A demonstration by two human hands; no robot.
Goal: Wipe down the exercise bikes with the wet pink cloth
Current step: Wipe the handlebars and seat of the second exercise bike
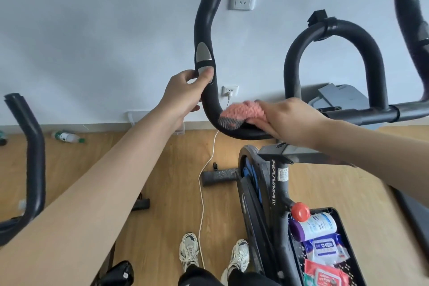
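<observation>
Mid-wipe at frame centre — left hand (183, 93) grips the handlebar (204, 30), right hand (287, 118) presses the pink cloth (241, 111) on its bend; next, probably slide the cloth up the bar.

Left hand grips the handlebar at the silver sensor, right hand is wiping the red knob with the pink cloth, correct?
No. The head view shows the right hand holding the pink cloth against the lower bend of the handlebar, not the red knob, which sits untouched lower down. The left hand does grip the handlebar at the silver sensor.
</observation>
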